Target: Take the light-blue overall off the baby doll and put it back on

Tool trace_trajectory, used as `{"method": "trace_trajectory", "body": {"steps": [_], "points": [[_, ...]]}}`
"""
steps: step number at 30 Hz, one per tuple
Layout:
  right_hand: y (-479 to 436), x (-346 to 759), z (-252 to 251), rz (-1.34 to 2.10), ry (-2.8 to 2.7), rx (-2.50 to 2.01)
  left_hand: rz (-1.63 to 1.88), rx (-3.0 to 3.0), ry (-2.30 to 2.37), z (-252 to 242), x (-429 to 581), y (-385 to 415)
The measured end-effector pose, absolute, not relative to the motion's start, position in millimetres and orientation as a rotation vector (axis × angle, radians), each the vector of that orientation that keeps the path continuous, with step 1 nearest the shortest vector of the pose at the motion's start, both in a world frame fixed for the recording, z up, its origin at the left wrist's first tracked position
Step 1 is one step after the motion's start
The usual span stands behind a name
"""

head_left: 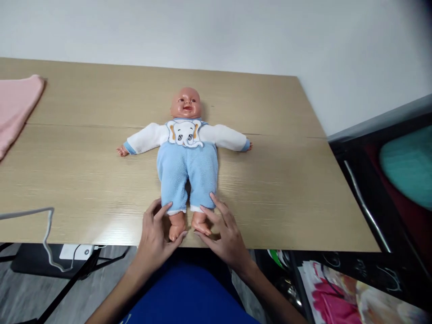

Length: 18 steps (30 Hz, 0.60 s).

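Note:
A baby doll point(187, 164) lies face up on the wooden table, its arms stretched out sideways and its bare feet towards me. It wears light-blue fleece trousers and a white top with an elephant face on the chest. My left hand point(157, 231) curves round the doll's lower leg on the left, fingertips at the trouser cuff and thumb by the toes. Around the other lower leg bends my right hand point(226, 231), with fingertips on the blue cloth and the thumb near that foot.
Pink cloth point(18, 108) lies at the table's left edge. A white cable point(49, 229) hangs over the front edge at left. The table point(286, 180) meets a white wall behind. Dark shelving with a teal item point(410, 164) and a printed bag point(337, 297) stands at right.

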State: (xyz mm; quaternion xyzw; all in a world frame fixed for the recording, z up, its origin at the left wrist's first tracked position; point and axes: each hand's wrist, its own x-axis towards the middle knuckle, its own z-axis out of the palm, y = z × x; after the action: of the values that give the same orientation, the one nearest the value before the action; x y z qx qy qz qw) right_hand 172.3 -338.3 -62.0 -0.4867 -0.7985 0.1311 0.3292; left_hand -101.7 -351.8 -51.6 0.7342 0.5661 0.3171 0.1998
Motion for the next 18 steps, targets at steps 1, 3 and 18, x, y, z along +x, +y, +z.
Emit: {"method": "trace_trajectory", "body": {"steps": [1, 3, 18], "points": [[-338.1, 172.6, -64.9, 0.320, -2.073, -1.258, 0.868, 2.062, 1.567, -52.0, -107.8, -349.5], [-339.5, 173.2, -68.1, 0.277, -2.052, -1.225, 0.839, 2.100, 1.522, -49.4, -121.5, -343.7], [-256.8, 273.4, -57.7, 0.179, -1.960, -1.379, 0.934, 2.284, 1.374, -7.0, -140.4, -275.7]]}}
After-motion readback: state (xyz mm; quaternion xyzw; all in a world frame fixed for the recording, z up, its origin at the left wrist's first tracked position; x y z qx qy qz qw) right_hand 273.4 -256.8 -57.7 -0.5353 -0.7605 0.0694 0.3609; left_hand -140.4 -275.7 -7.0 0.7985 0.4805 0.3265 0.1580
